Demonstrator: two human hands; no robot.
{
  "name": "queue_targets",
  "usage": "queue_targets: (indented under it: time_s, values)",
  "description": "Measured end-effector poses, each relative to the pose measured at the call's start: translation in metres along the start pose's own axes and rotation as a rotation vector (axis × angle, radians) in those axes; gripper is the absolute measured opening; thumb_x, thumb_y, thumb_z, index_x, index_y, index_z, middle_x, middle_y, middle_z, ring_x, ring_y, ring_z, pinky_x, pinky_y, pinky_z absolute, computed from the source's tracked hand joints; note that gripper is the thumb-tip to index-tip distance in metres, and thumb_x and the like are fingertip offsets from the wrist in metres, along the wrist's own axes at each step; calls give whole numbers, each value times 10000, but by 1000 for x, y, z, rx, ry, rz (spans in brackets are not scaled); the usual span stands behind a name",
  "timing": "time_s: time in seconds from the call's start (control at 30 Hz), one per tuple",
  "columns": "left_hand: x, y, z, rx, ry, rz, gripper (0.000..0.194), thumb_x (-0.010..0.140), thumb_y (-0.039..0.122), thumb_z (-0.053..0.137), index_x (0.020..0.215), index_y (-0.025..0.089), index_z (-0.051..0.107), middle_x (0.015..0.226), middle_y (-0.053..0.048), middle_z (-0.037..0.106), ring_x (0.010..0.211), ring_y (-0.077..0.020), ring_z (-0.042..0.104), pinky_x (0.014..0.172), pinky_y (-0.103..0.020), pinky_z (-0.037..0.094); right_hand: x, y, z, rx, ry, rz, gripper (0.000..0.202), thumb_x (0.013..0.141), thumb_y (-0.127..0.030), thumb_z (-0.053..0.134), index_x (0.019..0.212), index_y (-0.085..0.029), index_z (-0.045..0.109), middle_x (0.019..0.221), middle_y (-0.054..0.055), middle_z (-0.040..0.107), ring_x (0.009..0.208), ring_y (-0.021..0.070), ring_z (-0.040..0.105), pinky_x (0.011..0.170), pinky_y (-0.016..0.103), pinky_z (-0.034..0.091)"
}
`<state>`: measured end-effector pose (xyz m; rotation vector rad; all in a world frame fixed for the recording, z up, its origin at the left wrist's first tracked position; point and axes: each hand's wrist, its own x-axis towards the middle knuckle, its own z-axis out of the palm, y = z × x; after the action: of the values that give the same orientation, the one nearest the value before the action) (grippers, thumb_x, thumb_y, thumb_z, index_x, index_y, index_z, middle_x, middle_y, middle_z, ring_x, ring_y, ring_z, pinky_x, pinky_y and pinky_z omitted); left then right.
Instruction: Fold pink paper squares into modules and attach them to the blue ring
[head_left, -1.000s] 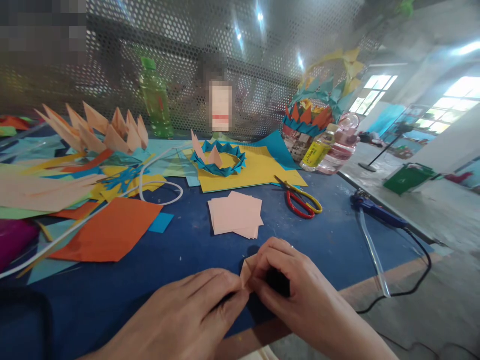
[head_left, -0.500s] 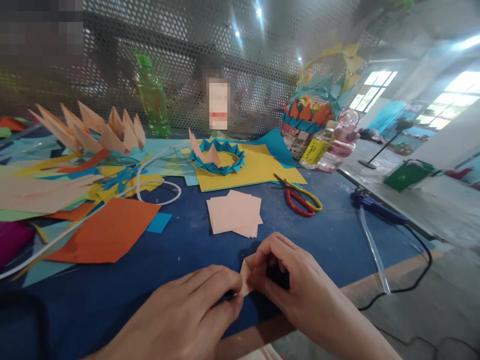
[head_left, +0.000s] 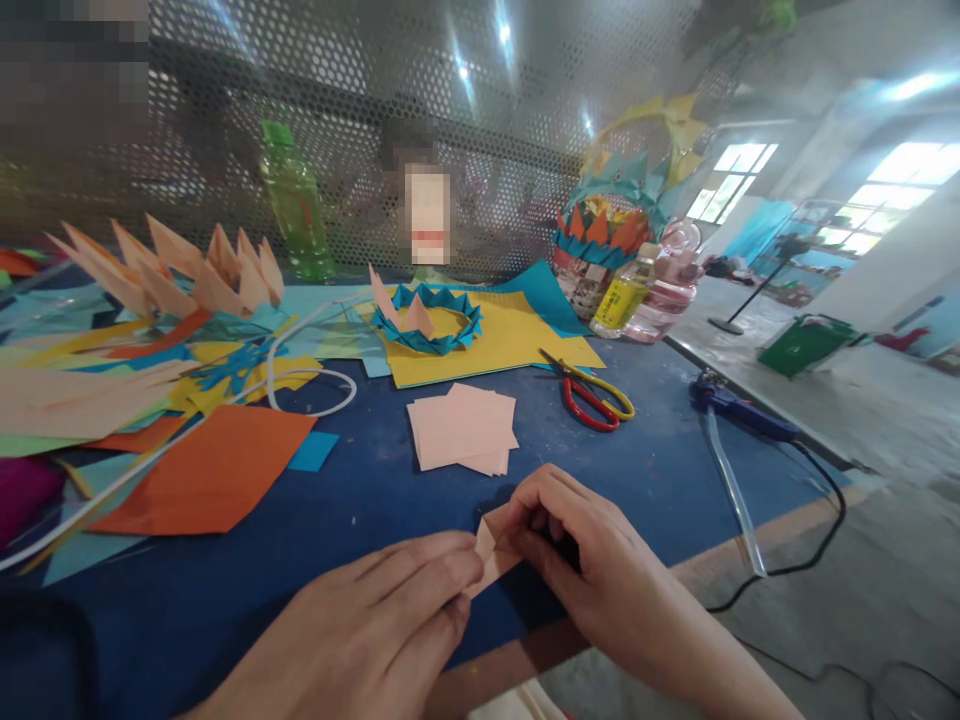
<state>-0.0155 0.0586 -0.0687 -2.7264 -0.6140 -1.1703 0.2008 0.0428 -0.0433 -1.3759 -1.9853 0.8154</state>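
Note:
A small folded piece of pale pink paper point(head_left: 496, 556) is held between both hands near the table's front edge. My left hand point(head_left: 375, 610) pinches its left end, with the thumb mostly hidden. On its right side, my right hand point(head_left: 581, 550) grips the paper between thumb and forefinger, the other fingers curled. Just beyond the hands lies a loose stack of pale pink paper squares point(head_left: 463, 430). Farther back, a ring of folded blue paper point(head_left: 442, 340) with two pink points rests on yellow sheets point(head_left: 517, 340).
Scissors point(head_left: 592, 395) lie right of the stack, and a glue gun point(head_left: 742, 408) with a cord is at the right edge. Orange paper point(head_left: 217, 470), a white cable point(head_left: 165, 455) and a pink folded crown point(head_left: 187, 275) are left. Bottles point(head_left: 622, 295) stand behind.
The hands have drawn slightly apart, and more of the folded pink paper shows between them. The whole view has shifted a little.

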Motion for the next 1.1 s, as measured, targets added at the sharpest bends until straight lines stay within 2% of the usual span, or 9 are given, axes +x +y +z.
queue_targets:
  time_s: [0.2, 0.4, 0.43, 0.47, 0.7, 0.8, 0.83, 0.9, 1.1]
  values:
    - [0, -1, 2, -38, 89, 72, 370, 969, 156, 307, 1025, 181, 671, 977, -25, 737, 1054, -115, 648, 1006, -202, 475, 1, -2, 3, 2, 68, 14, 49, 934, -172, 555, 962, -213, 557, 957, 1, 581, 827, 120, 543, 745, 243, 433]
    - [10, -3, -14, -23, 45, 105, 365, 963, 134, 317, 987, 160, 680, 887, -22, 745, 892, -103, 676, 1033, -179, 440, 4, -4, 8, -88, 104, 44, 268, 811, -199, 723, 1044, -211, 592, 1078, 24, 558, 933, 152, 549, 797, 268, 441]
    - [13, -1, -19, -18, -94, 111, 335, 959, 135, 347, 1009, 157, 678, 936, -26, 748, 908, -106, 676, 1032, -185, 444, 5, -4, 8, -90, 98, 42, 271, 805, -217, 734, 1041, -211, 602, 1066, 22, 563, 926, 152, 556, 792, 268, 443]
    - [16, 2, -23, -10, -119, 130, 324, 950, 133, 362, 992, 162, 681, 921, -26, 748, 893, -112, 679, 1019, -195, 459, 7, -3, 6, -91, 91, 37, 275, 800, -241, 745, 1038, -211, 612, 1052, 20, 568, 913, 151, 565, 787, 267, 445]
    - [15, 18, -32, 43, -108, 25, 344, 835, 15, 378, 950, 150, 673, 936, -61, 746, 922, -152, 674, 1027, -257, 465, 20, -5, -15, -249, -5, 39, 298, 729, -314, 799, 935, -201, 615, 926, -5, 592, 794, 146, 574, 691, 256, 400]
    - [10, 15, -30, 35, -128, 41, 370, 787, 10, 378, 988, 151, 655, 983, -70, 744, 949, -157, 674, 1030, -246, 455, 25, -5, -20, -300, -62, 30, 290, 718, -359, 799, 844, -186, 602, 877, 2, 605, 790, 155, 565, 670, 250, 374]
    - [9, 13, -30, 16, -54, 129, 347, 774, 44, 398, 982, 153, 653, 948, -70, 746, 909, -159, 681, 998, -235, 475, 27, -5, -20, -310, -76, 22, 287, 719, -367, 795, 822, -183, 601, 862, 5, 609, 781, 156, 560, 662, 249, 363]
    - [7, 9, -29, 14, -88, 124, 341, 749, 45, 436, 1003, 154, 637, 1016, -81, 738, 969, -173, 672, 1012, -266, 472, 30, -4, -21, -323, -85, -6, 275, 720, -366, 789, 789, -178, 601, 827, 7, 611, 758, 156, 544, 647, 248, 341]
    - [13, 13, -35, -41, -162, 111, 280, 746, 32, 422, 922, 179, 583, 911, -65, 726, 858, -169, 678, 934, -287, 507, 36, 8, -28, -109, -132, -41, 136, 741, -253, 752, 783, -168, 655, 747, -9, 621, 691, 130, 526, 617, 231, 338]
